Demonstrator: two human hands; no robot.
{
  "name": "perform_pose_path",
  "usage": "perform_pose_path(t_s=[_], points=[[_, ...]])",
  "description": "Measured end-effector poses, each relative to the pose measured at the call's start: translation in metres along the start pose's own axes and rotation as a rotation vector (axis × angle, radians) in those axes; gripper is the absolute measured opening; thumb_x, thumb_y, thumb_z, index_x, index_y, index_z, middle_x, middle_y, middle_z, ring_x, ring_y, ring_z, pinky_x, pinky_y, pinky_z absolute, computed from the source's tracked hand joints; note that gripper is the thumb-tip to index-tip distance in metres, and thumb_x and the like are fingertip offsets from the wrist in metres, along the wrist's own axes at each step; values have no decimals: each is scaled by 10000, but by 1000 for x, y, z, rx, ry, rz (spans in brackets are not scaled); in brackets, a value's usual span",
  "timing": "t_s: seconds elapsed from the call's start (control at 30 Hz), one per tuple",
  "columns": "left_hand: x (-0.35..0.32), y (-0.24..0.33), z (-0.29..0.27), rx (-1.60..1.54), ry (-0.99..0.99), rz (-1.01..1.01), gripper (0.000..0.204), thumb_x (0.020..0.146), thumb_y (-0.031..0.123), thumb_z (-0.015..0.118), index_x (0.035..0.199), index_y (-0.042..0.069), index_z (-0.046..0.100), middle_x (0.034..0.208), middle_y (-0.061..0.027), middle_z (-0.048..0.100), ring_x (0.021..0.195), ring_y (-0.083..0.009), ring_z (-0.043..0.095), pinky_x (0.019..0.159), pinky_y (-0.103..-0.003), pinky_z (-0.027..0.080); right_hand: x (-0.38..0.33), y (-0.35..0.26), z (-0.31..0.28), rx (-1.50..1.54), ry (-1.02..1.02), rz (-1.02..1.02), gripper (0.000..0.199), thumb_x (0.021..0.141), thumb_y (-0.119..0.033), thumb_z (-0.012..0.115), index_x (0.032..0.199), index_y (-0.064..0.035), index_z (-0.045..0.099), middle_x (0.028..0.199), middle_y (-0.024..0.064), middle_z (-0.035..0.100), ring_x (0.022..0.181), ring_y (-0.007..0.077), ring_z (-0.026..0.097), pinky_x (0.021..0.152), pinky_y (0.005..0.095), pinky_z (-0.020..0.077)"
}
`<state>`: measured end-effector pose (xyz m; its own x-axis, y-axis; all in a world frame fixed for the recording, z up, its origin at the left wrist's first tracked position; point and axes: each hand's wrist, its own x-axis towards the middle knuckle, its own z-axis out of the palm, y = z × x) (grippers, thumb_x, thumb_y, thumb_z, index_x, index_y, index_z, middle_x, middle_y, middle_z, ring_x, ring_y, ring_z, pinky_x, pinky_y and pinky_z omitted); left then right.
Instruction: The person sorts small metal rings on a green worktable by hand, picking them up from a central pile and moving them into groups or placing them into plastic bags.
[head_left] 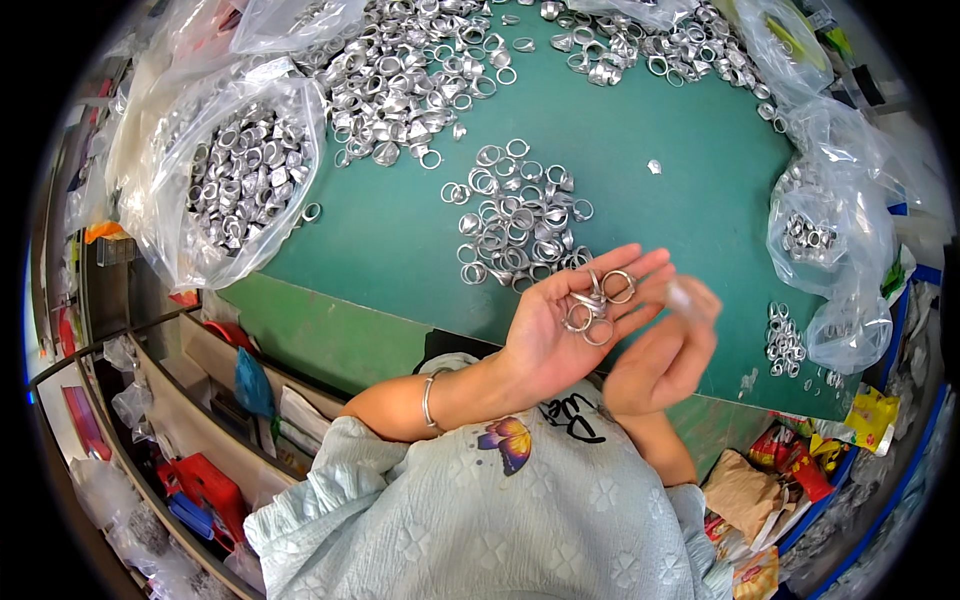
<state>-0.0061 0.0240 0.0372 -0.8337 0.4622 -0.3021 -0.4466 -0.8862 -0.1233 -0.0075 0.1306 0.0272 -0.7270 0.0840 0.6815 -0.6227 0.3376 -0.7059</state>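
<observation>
My left hand [552,350] is palm up and cupped, with several silver-coloured metal rings [590,300] lying on its palm and fingers. Close beside it on the right is my right hand [668,350], its fingers curled in and blurred by motion. A pale smear [680,296] shows at those fingertips; I cannot make out whether it is a ring. Just beyond my left fingertips, a loose heap of rings [515,225] rests on the green tabletop [380,230]. A metal bangle [428,402] circles my left wrist.
Larger ring piles [410,85] lie at the far left and far right [700,45]. A clear plastic bag [160,215] full of rings stands on the left, another bag [855,250] on the right. A small ring cluster [785,340] sits near the right edge. Drawers [230,400] are at lower left.
</observation>
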Motion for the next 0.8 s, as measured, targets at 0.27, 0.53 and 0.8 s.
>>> perform_pose_path(t_s=[0.27,0.53,0.8], points=[[-4,7,3,41,39,-2,445,853,113,334,1261,-64,339,1222,-187,454,1118,-248,446,995,-370,329,18,-2,-17,-448,-425,125,258,618,-88,713,852,-45,613,1054,88,519,1029,297,435,852,399,306],[-3,9,1,-145,-11,-85,460,832,120,356,1262,-42,344,1256,-212,410,1149,-305,411,1042,-447,246,19,-6,-25,-8,-177,319,247,650,90,627,876,10,569,1015,133,560,913,260,558,819,341,412],[-9,12,-20,60,109,-24,231,730,-10,430,936,12,532,835,-84,475,734,-160,436,528,-239,361,7,-4,-40,573,-80,753,325,652,180,603,932,36,525,937,147,568,819,176,568,723,275,474]])
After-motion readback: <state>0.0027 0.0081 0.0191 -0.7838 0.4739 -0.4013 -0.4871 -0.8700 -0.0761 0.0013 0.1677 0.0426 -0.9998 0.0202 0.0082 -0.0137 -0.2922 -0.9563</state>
